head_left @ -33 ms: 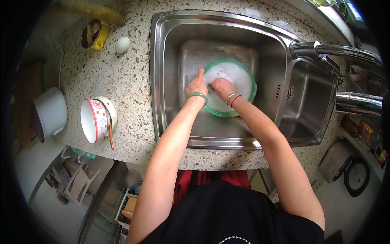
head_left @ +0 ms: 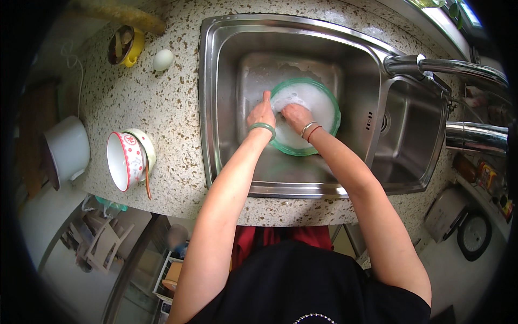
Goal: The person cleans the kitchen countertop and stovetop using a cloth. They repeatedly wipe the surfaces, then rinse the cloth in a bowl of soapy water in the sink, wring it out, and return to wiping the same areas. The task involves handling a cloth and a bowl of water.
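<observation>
In the large sink bowl sits a round green basin point(head_left: 335, 116) filled with white suds. My left hand point(head_left: 261, 114), with a green bangle at the wrist, grips the basin's left rim; its thumb sticks up along the edge and the other fingers are mostly hidden. Inside the basin, my right hand point(head_left: 296, 116) is curled at the foam, a silver bracelet and a red cord on its wrist. Its fingertips dip into the suds, and what they hold, if anything, is hidden.
A steel double sink point(head_left: 211, 108) is set in the speckled counter point(head_left: 178, 108), with a chrome faucet point(head_left: 458, 66) reaching in at right. To the left are stacked bowls point(head_left: 120, 162), a white egg point(head_left: 163, 59), a yellow cup point(head_left: 136, 47) and a white pot point(head_left: 70, 148).
</observation>
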`<state>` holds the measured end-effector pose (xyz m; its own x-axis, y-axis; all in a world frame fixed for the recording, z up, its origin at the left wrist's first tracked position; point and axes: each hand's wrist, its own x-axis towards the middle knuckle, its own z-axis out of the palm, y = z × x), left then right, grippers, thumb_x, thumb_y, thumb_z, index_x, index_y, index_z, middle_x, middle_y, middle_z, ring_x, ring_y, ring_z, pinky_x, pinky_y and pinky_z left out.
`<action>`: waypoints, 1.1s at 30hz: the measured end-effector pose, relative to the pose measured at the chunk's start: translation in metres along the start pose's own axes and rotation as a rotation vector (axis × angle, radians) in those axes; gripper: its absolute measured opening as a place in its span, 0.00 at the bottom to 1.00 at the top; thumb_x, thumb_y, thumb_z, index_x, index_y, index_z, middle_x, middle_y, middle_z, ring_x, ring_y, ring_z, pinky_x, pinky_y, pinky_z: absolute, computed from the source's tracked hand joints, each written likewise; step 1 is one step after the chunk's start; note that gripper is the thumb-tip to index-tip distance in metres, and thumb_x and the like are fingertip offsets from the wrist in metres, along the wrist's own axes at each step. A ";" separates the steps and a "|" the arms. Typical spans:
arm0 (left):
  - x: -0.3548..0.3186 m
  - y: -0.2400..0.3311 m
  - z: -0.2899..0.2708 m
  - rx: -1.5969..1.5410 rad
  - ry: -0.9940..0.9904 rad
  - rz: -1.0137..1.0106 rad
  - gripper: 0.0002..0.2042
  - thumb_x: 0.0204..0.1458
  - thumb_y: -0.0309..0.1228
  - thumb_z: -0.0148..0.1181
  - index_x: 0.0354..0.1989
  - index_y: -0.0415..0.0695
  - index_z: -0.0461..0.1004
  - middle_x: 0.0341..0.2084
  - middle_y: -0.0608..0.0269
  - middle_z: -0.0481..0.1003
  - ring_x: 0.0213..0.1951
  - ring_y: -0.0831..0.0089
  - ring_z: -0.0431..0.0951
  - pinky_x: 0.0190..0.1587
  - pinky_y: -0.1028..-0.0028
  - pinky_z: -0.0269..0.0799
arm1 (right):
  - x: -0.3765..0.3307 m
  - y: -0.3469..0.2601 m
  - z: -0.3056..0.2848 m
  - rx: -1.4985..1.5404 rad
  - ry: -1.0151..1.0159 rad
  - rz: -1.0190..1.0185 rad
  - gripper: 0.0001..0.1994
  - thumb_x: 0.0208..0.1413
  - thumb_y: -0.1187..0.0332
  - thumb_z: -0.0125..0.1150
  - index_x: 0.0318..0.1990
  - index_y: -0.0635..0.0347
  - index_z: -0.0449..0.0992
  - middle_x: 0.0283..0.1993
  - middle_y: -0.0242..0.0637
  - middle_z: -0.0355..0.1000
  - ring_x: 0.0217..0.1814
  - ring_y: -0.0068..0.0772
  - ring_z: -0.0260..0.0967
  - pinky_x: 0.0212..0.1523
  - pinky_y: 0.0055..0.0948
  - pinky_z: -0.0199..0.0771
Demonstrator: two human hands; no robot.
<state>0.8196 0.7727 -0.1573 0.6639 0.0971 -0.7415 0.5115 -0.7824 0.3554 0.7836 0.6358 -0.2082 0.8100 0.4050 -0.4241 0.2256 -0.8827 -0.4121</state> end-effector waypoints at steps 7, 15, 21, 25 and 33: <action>0.003 -0.007 0.004 0.101 0.020 0.055 0.36 0.61 0.54 0.19 0.47 0.38 0.73 0.43 0.44 0.74 0.50 0.48 0.71 0.54 0.57 0.63 | -0.023 0.017 -0.019 0.080 0.104 0.269 0.09 0.53 0.75 0.46 0.36 0.62 0.74 0.42 0.43 0.73 0.46 0.43 0.71 0.45 0.36 0.74; 0.005 -0.018 0.014 0.059 -0.026 0.089 0.21 0.55 0.27 0.41 0.59 0.54 0.52 0.41 0.43 0.74 0.45 0.44 0.73 0.48 0.53 0.68 | -0.066 0.007 -0.006 0.069 -0.096 0.350 0.08 0.49 0.72 0.52 0.35 0.65 0.75 0.41 0.52 0.73 0.44 0.51 0.72 0.45 0.41 0.73; -0.002 -0.019 0.012 0.057 0.004 0.126 0.20 0.56 0.25 0.39 0.58 0.53 0.52 0.42 0.41 0.73 0.47 0.44 0.73 0.49 0.53 0.67 | -0.069 -0.035 0.002 0.156 -0.236 0.291 0.08 0.44 0.70 0.56 0.30 0.66 0.77 0.38 0.57 0.72 0.42 0.54 0.72 0.44 0.43 0.73; -0.004 -0.018 0.005 0.064 0.003 0.124 0.21 0.56 0.26 0.39 0.59 0.51 0.52 0.43 0.40 0.73 0.48 0.44 0.72 0.51 0.54 0.66 | -0.047 -0.051 0.023 0.238 -0.088 0.282 0.07 0.44 0.73 0.54 0.28 0.68 0.76 0.36 0.56 0.72 0.37 0.57 0.72 0.40 0.45 0.74; -0.004 -0.026 -0.004 0.097 -0.006 0.159 0.23 0.54 0.24 0.46 0.58 0.48 0.52 0.40 0.38 0.73 0.45 0.42 0.72 0.48 0.53 0.67 | 0.007 -0.053 0.019 0.156 0.154 0.203 0.07 0.50 0.72 0.49 0.31 0.63 0.74 0.35 0.52 0.71 0.38 0.54 0.71 0.37 0.46 0.74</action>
<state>0.8059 0.7955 -0.1614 0.7287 -0.0365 -0.6839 0.3447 -0.8433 0.4123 0.7676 0.6897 -0.2045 0.9054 0.1723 -0.3880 -0.0258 -0.8899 -0.4554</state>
